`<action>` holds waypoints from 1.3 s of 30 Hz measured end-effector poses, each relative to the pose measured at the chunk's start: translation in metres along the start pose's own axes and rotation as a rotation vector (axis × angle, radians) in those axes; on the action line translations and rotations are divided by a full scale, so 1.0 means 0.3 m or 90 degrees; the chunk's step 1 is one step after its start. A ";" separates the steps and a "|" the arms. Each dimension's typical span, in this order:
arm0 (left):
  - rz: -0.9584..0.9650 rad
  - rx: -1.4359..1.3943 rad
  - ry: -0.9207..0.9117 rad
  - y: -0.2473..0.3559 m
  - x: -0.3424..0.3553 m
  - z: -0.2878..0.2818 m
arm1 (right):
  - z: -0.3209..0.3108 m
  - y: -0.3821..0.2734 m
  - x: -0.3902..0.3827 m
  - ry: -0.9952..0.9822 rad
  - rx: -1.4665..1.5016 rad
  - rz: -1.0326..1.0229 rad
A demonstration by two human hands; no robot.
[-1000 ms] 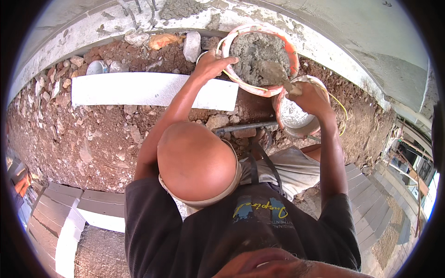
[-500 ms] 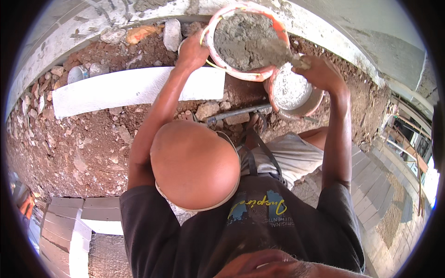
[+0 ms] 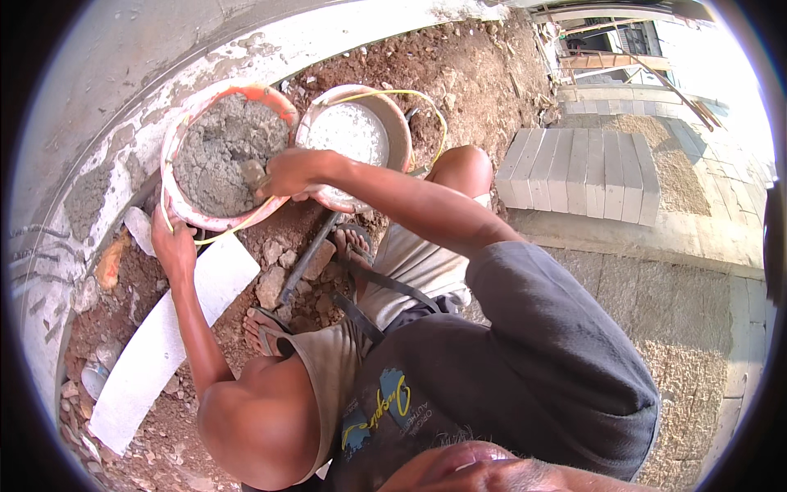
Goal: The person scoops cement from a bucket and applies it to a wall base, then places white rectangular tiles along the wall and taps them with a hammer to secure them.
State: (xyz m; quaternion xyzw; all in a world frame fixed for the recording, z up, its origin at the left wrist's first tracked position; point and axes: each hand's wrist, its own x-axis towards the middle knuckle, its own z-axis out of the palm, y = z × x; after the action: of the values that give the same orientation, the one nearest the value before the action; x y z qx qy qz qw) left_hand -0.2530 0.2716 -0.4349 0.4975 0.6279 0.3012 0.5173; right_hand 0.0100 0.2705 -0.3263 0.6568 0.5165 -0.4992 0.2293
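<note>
A reddish bucket (image 3: 287, 105) of wet grey mortar (image 3: 215, 148) stands against the low wall. My left hand (image 3: 174, 239) is closed on its near-left rim, beside the yellow handle. With my right hand (image 3: 299, 173) I grip a trowel (image 3: 252, 173); its blade sits in the mortar near the bucket's right side, and the handle is mostly hidden by my fingers. Just right of it stands a second bucket (image 3: 400, 135) with whitish liquid (image 3: 348, 135) inside and a yellow handle (image 3: 443, 127) hanging out to the side. My right forearm passes over this bucket's near edge.
A long white slab (image 3: 176, 336) lies on rubble and red soil at the left. A dark bar (image 3: 307, 261) rests by my feet among broken stones (image 3: 270, 287). Stacked grey blocks (image 3: 578, 172) stand at the right. The plastered wall (image 3: 123, 90) borders the far left.
The view has turned, so the buckets now appear further left. My right hand has brought the trowel from the bucket's right rim down into the mortar. My left hand keeps its hold.
</note>
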 end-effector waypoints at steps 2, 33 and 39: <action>-0.005 0.014 0.005 0.002 0.001 0.003 | -0.001 -0.054 -0.027 0.007 0.057 -0.025; -0.003 0.029 0.041 -0.015 0.011 0.017 | 0.031 0.168 -0.164 0.047 0.368 -0.124; 0.023 0.118 0.059 -0.025 -0.010 -0.003 | -0.125 0.116 -0.195 0.034 0.318 -0.072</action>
State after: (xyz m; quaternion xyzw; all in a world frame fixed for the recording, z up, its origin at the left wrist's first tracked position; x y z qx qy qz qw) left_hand -0.2563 0.2665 -0.4403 0.5400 0.6673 0.2734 0.4340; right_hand 0.0592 0.2622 -0.2666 0.6762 0.4191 -0.6056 0.0179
